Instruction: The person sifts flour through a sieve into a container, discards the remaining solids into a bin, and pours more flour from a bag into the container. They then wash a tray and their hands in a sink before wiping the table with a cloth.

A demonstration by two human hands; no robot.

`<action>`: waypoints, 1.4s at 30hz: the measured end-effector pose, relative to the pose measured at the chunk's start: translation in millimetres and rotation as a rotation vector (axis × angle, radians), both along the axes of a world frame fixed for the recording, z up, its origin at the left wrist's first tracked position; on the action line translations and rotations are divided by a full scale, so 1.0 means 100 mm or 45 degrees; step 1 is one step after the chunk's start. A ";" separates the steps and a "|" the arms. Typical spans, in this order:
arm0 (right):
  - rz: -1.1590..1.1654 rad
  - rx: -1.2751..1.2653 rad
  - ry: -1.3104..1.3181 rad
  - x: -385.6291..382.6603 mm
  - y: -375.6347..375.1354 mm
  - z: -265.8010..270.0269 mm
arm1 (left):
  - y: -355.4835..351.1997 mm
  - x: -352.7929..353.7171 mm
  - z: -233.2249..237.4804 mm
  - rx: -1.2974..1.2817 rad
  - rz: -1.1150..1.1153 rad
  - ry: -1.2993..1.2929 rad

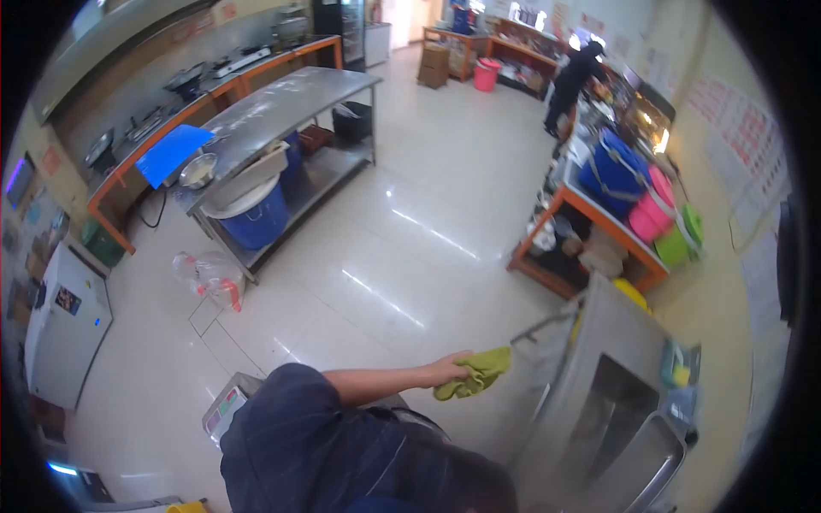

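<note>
My left hand (446,370) is closed on a yellow-green cloth (484,374), which hangs loosely from the fingers. The bare forearm reaches across to the right from a dark short sleeve. Hand and cloth are above the floor, just left of a stainless steel sink unit (575,374), and the cloth does not touch it. My right hand is outside the picture.
A metal rack or tray (650,462) leans in the sink. Beyond it stands an orange-framed table (590,224) with blue, pink and green containers. A steel worktable (316,90) is at left, near a plastic bag (212,278). A person (575,84) works at the back right.
</note>
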State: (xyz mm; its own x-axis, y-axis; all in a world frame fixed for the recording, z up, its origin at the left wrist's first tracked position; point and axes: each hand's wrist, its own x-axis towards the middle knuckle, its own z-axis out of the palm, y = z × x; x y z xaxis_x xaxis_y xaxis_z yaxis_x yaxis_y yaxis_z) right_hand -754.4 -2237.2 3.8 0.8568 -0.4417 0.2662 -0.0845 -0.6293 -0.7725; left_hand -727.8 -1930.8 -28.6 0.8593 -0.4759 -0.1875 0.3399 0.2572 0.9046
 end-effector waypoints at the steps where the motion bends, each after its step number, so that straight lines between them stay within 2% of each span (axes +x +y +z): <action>1: 0.097 0.108 0.070 0.23 0.40 -0.09 | 0.41 0.08 -0.16 -0.086 0.109 0.045; 4: 0.317 0.475 0.330 0.79 1.51 -0.41 | 1.52 0.01 0.12 -0.185 0.289 0.154; 6: 0.378 0.697 0.519 1.06 2.16 -0.60 | 2.14 -0.05 0.29 -0.106 0.408 0.194; 8: 0.362 0.871 0.692 1.29 2.65 -0.76 | 2.64 0.03 0.21 -0.098 0.615 0.096; 11: 0.235 1.018 0.861 1.61 3.01 -1.00 | 3.27 0.19 0.41 0.173 0.557 0.241; 12: 0.179 1.050 0.891 1.74 3.06 -1.13 | 3.44 0.26 0.16 -0.035 0.607 0.185; 15: -0.043 1.138 0.930 2.32 3.04 -1.34 | 3.81 0.63 -0.30 0.237 0.869 0.274; 19: -0.279 1.202 0.911 3.39 2.89 -1.53 | 4.29 1.15 -0.92 0.222 1.369 0.337; 22: -0.235 1.273 0.876 4.61 3.22 -1.59 | 4.78 1.56 -0.70 0.317 1.468 0.352; 23: -0.140 1.302 0.851 5.07 3.44 -1.63 | 4.95 1.70 -0.82 0.212 1.497 0.286; 24: 0.064 1.347 0.756 5.59 3.88 -1.62 | 5.21 1.86 -1.00 0.115 1.533 0.209; 26: 0.571 1.406 0.433 6.55 5.69 -1.18 | 5.89 2.18 -0.89 0.009 1.720 0.114; 27: 0.789 1.502 0.511 7.13 6.23 -1.36 | 6.09 2.27 -0.71 -0.049 1.839 0.091; 28: 0.836 1.534 0.542 7.36 6.91 -0.86 | 6.29 2.37 -0.58 -0.118 1.958 0.067; 29: 1.021 1.583 0.628 7.64 7.43 -0.69 | 6.54 2.34 -0.58 -0.087 2.087 0.093; 30: 1.040 1.450 0.621 7.71 8.00 -0.29 | 6.77 2.34 -0.60 -0.062 2.218 0.126; 31: 1.147 1.392 0.716 7.96 8.52 -0.22 | 6.87 2.45 -0.16 -0.155 2.387 0.122; 32: 1.126 1.388 0.722 7.96 9.02 0.05 | 6.98 2.54 0.36 -0.250 2.557 0.112; 33: 1.209 1.391 0.814 8.03 9.47 0.16 | 7.16 2.58 0.49 -0.172 2.681 0.009; 34: 1.317 1.336 0.819 8.08 9.90 0.17 | 7.34 2.60 0.58 -0.086 2.799 -0.091; 36: 1.416 1.157 0.890 8.18 10.70 -0.02 | 7.65 2.72 0.90 0.267 2.903 -0.039; 37: 1.497 1.160 0.915 8.32 11.15 -0.33 | 7.86 2.79 0.98 0.446 2.933 -0.015; 38: 1.558 1.135 1.012 8.27 11.53 -0.38 | 8.13 2.88 1.00 0.587 2.953 -0.055; 40: 1.672 1.027 1.173 8.07 12.25 -0.54 | 8.72 3.05 1.02 0.881 2.964 -0.137; 42: 1.750 0.840 1.302 7.97 12.86 -0.78 | 9.34 3.27 1.10 0.937 2.824 -0.195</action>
State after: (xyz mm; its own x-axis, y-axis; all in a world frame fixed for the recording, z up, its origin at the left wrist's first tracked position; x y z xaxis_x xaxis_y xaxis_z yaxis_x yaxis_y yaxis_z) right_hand 42.1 -951.4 -74.5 0.3563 0.8260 -0.4367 -0.3733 -0.3027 -0.8770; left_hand -401.1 -996.6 81.0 -0.2009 0.9439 0.2621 0.0508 -0.2572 0.9650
